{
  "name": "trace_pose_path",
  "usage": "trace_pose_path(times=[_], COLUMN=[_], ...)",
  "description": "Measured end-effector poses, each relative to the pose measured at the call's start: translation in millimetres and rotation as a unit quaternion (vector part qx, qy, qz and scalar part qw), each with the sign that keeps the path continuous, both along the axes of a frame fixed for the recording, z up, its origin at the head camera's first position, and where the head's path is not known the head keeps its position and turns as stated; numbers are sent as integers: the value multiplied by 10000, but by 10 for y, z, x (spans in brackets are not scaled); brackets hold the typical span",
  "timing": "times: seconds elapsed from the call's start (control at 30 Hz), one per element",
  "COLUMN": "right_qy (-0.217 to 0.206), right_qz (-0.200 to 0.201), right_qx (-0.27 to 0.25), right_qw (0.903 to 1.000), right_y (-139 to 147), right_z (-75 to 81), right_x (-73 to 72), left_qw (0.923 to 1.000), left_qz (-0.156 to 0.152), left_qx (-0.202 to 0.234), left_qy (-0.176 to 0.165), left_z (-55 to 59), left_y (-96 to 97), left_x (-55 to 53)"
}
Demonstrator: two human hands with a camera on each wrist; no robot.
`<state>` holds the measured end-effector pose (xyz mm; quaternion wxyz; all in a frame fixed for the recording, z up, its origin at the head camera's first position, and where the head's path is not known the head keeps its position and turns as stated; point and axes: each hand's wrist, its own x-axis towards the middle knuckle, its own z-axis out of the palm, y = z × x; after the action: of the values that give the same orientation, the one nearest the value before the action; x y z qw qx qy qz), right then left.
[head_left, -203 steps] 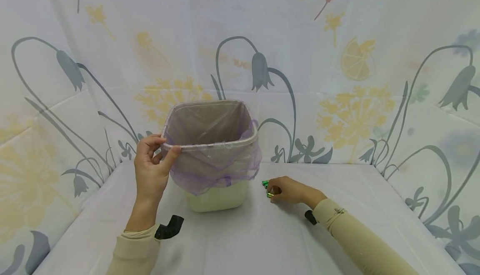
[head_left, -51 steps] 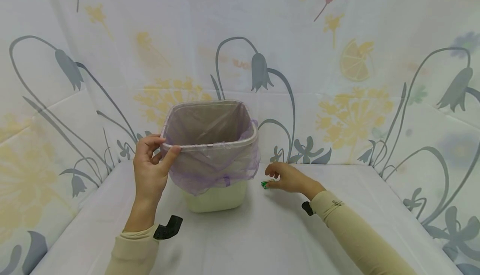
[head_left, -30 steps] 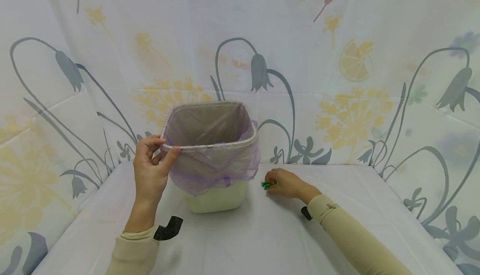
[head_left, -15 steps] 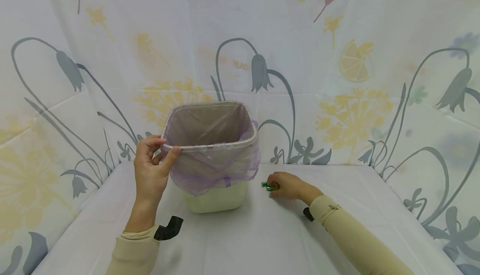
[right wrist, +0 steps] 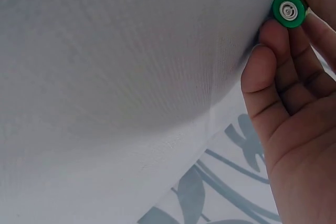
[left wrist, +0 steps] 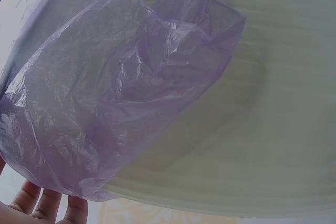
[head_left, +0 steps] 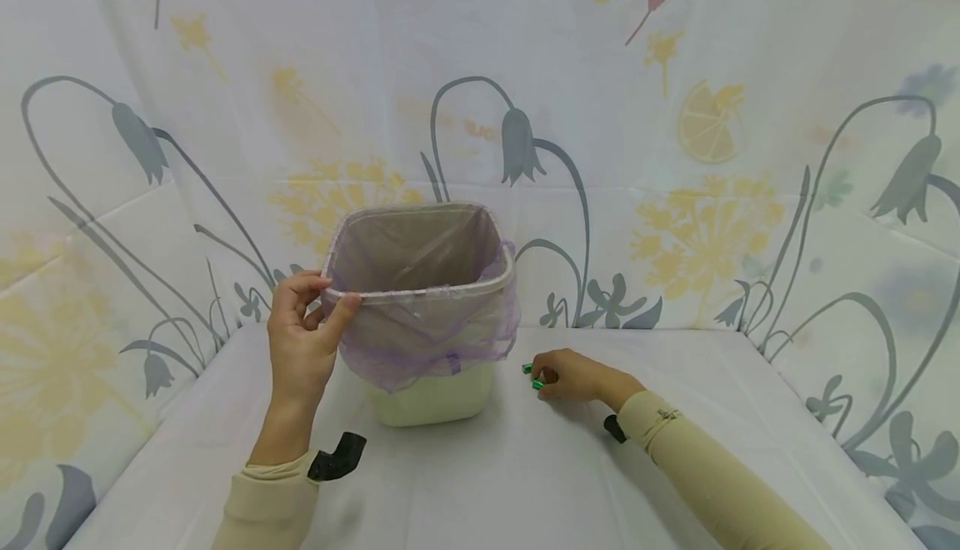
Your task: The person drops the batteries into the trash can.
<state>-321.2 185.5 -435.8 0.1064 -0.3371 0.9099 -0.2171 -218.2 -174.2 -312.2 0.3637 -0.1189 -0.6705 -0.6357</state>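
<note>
My left hand (head_left: 303, 333) grips the rim of a cream trash bin (head_left: 431, 400) at its front left corner, thumb and fingers on the edge. A translucent purple trash bag (head_left: 427, 329) lines the bin and folds down over its outside. In the left wrist view the bag (left wrist: 121, 98) hangs in creases with several fingertips (left wrist: 47, 203) at its edge. To the bin's right, my right hand (head_left: 576, 375) is low at the table with curled fingers around a green battery (head_left: 537, 384). A second green battery (head_left: 527, 368) lies just beyond it. The right wrist view shows one battery end (right wrist: 289, 10) among the fingers.
A white cloth covers the table (head_left: 480, 492). Behind and at both sides stands a flower-printed curtain (head_left: 600, 233), close behind the bin. Black wrist mounts (head_left: 337, 457) sit at both sleeves.
The two batteries, side by side in the right fingers one second ago, now sit apart, one nearer me. The right hand has lowered slightly since 1.7 s ago. Left hand and bin stay put.
</note>
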Motion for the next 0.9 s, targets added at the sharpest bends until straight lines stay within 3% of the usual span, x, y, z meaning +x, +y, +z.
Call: trace_pose_path(times=[0.33,0.53,0.7,0.9], right_qy=[-38,119,391,789], right_qz=[103,204,158,131], right_qx=[-50,-125,-65,-325], right_qw=[9999,9996,9991,9963], right_y=[3,1,4,-7], right_z=[18,124,343,820], right_x=[12,8,-13,-74], left_qw=[10000,10000,10000,10000], left_qz=[1,5,6,5], left_qx=[-6,-53,-46,8], left_qy=[1,13,16,29], left_z=[-2,-4,-7,-7], left_y=[-1,-8,-5,-10], left_x=[-6,-6,-10,-14])
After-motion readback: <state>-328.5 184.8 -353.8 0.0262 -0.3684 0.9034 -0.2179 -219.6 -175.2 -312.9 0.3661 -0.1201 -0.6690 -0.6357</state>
